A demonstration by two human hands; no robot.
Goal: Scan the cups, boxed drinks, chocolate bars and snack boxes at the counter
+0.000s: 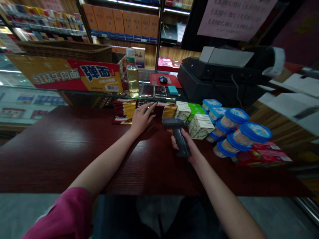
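Note:
My right hand (185, 142) is wrapped round the handle of a dark grey barcode scanner (180, 136), its head turned up and to the left over the table. Fingers apart, my left hand (143, 118) rests at the row of stacked chocolate packets; nothing shows in its grip. To its left lies one stack of yellow and dark red packets (125, 109), and just to its right another similar stack (165, 110). Beside the scanner stand small white-and-green boxes (201, 126) and a bright green box (195, 109).
Stacked blue-lidded tubs (236, 118) and red packs (265, 154) stand on the right of the dark red table (62, 142). Behind are a bottle (132, 74), a noodle carton (67, 74), phones (159, 91) and a black printer-like machine (219, 73).

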